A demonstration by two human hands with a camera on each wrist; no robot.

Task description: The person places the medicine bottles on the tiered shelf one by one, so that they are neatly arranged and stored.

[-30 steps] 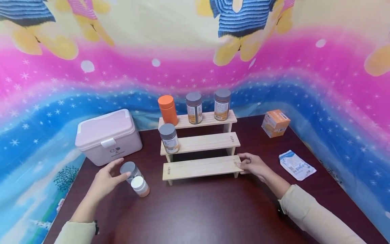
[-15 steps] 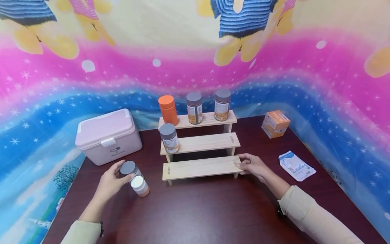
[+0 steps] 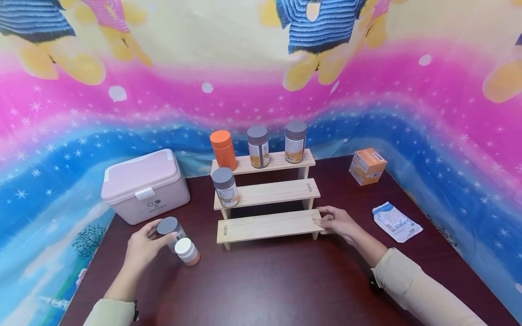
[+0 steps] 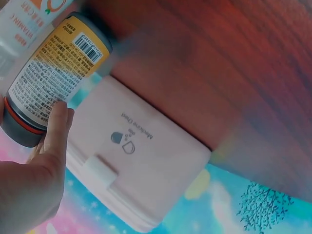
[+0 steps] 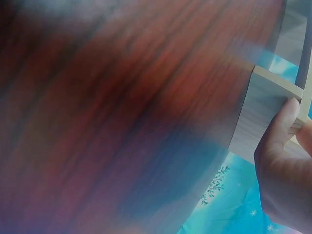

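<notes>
My left hand (image 3: 142,246) grips a grey-lidded supplement bottle (image 3: 177,234) on the left of the table, thumb on one side and fingers on the other. In the left wrist view the bottle (image 4: 58,73) shows a yellow and white label with a barcode. Right beside it stands a small white-capped bottle (image 3: 187,252), whose label (image 4: 29,24) reads Vitamin C. My right hand (image 3: 338,224) pinches the right end of the lowest step of a wooden three-tier rack (image 3: 269,226). In the right wrist view the thumb lies on the rack's end piece (image 5: 261,112).
An orange bottle (image 3: 224,150) and two grey-lidded bottles (image 3: 258,147) stand on the top tier. Another bottle (image 3: 225,188) is on the middle tier's left. A pink medicine chest (image 3: 144,185) sits at left; an orange box (image 3: 368,166) and a white packet (image 3: 396,222) at right.
My left hand has closed its fingers round the grey-lidded bottle, which has shifted slightly left, away from the white-capped one. My right hand keeps its place on the rack.
</notes>
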